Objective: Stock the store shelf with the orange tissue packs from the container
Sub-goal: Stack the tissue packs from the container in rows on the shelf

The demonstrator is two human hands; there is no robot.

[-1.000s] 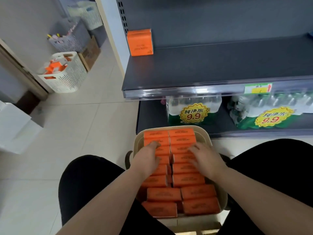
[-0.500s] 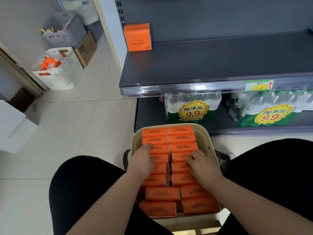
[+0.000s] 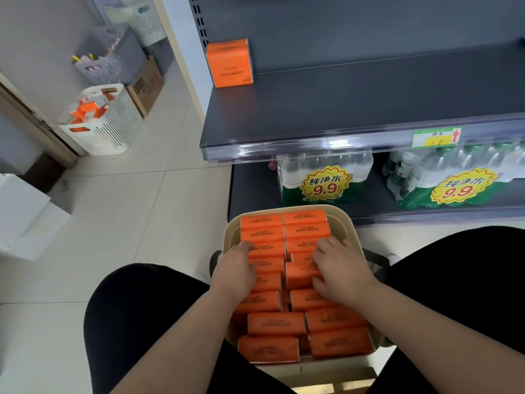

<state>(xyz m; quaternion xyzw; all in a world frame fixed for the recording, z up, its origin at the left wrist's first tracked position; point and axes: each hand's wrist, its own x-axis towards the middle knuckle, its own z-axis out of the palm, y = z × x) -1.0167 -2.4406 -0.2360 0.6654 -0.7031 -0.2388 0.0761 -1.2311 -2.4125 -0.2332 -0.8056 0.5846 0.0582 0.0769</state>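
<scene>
A dark shelf (image 3: pixel 369 109) is seen over pale floor tiles (image 3: pixel 127 209). Orange tissue packs (image 3: pixel 274 322) are packed in a beige container (image 3: pixel 350 237); both the left hand (image 3: pixel 235 270) and right hand (image 3: pixel 341 270) are curled onto packs.

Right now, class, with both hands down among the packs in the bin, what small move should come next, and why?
Probably close both hands, left hand and right hand, around a few tissue packs and lift them: the container is full, and only one pack on the shelf.

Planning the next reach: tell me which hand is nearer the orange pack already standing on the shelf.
Left. The left hand rests on the container's left column, below the shelf pack at the shelf's left end. The right hand is on the right column, farther off.
</scene>
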